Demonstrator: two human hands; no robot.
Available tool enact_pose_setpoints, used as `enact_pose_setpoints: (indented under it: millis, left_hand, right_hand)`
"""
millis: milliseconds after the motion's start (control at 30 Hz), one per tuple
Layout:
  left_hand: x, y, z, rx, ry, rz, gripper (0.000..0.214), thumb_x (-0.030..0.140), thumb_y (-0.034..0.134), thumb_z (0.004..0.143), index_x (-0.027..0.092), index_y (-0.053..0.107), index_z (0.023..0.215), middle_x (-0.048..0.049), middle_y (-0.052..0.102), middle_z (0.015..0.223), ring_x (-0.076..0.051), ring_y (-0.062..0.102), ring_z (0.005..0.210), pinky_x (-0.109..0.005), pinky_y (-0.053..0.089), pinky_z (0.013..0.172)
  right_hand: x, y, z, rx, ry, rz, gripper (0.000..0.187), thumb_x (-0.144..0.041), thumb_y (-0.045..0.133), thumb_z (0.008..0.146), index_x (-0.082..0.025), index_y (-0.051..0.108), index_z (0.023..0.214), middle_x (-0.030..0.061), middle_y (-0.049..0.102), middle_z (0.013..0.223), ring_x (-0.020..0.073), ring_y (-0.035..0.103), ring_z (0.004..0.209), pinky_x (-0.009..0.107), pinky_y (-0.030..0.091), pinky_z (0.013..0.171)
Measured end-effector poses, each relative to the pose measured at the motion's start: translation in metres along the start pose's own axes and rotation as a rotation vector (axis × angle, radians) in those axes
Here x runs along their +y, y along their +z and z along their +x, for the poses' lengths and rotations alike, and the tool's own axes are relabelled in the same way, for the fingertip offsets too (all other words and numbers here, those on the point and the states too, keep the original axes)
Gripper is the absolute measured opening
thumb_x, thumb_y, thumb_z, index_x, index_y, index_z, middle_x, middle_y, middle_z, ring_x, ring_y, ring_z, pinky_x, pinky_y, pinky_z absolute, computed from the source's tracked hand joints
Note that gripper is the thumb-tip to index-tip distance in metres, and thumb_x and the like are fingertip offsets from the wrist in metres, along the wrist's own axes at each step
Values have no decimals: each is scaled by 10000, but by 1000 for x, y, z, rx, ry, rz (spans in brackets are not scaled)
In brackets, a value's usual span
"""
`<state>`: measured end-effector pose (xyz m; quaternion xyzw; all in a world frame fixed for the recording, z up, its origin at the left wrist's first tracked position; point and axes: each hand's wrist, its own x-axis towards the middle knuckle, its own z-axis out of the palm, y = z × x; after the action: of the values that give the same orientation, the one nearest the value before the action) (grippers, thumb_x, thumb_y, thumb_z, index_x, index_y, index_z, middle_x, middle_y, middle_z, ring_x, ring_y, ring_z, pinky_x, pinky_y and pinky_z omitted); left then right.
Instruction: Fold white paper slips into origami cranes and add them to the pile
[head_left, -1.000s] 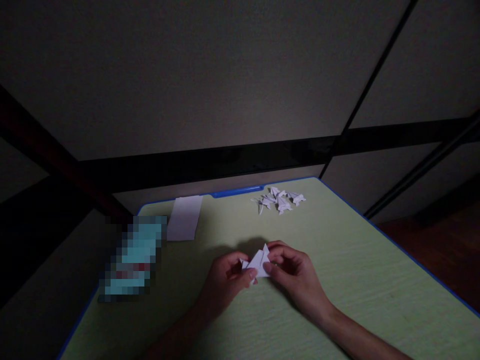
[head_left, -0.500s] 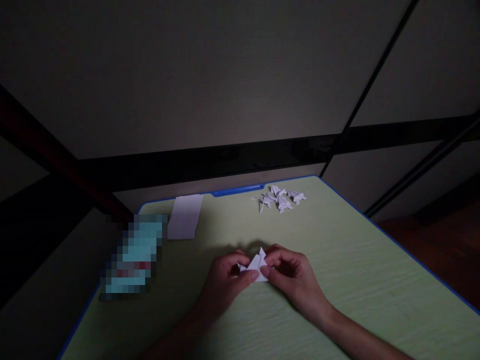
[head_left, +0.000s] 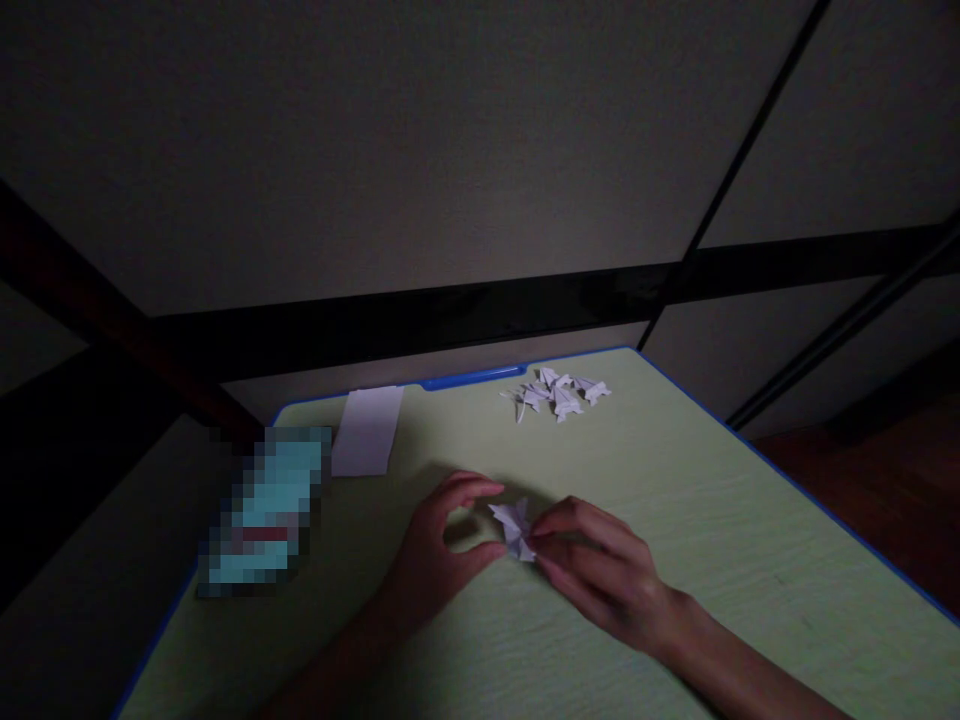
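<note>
Green tabletop (head_left: 735, 540), white folded paper (head_left: 515, 526), creased, sharply pointed corners

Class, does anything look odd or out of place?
Yes: the teal item at the left of the table appears as coarse blocks, hiding its details. Nothing looks spilled, and the held folded paper shows no obvious tear.

Five paper figures (head_left: 514, 522), one table (head_left: 720, 530)

Single head view from near side of tabletop (head_left: 720, 530), facing forward and down; hands (head_left: 619, 580) close, panels (head_left: 420, 170) far.
</note>
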<state>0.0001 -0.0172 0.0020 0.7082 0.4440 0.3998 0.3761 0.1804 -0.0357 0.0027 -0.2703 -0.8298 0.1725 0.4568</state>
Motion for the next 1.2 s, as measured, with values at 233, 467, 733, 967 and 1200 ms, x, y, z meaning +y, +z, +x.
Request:
enact_pose_setpoints:
  millis: [233, 467, 733, 967, 1200]
  left_hand:
    - [-9, 2, -9, -9, 277, 269, 223, 15, 467, 693, 169, 589, 798, -37, 584, 798, -140, 535, 759, -255, 451, 689]
    - [-8, 19, -20, -163, 327, 398, 154, 73, 510, 717, 154, 575, 830, -57, 578, 810, -158, 525, 764, -279, 471, 684]
    - [-7, 25, -18, -73, 445, 592, 205, 63, 391, 778, 155, 558, 706, -35, 556, 703, -140, 514, 671, -268, 476, 602]
    - [-16, 31, -19, -65, 500, 792, 222, 50, 379, 783, 141, 528, 646, -39, 542, 667, -155, 492, 639, -286, 459, 577]
    - [-15, 32, -18, -76, 471, 822, 214, 48, 409, 770, 151, 511, 613, -29, 530, 662, -159, 483, 637, -283, 437, 560]
  right_hand:
    - [8, 6, -1, -251, -176, -478, 276, -109, 384, 835, -112, 561, 624, 37, 547, 588, 142, 452, 573, 274, 366, 522]
    - [8, 9, -3, -268, -172, -587, 224, -135, 432, 825, -132, 570, 648, 21, 560, 620, 145, 461, 622, 272, 329, 554]
    - [8, 9, -4, -321, -181, -611, 180, -147, 442, 823, -140, 574, 702, 17, 571, 642, 145, 461, 620, 275, 313, 545]
    - [9, 8, -1, -328, -200, -620, 220, -153, 415, 837, -134, 575, 688, 21, 570, 630, 146, 477, 608, 266, 340, 556]
    - [10, 7, -2, -329, -183, -597, 192, -150, 426, 831, -129, 572, 708, 28, 570, 648, 147, 487, 620, 262, 383, 570]
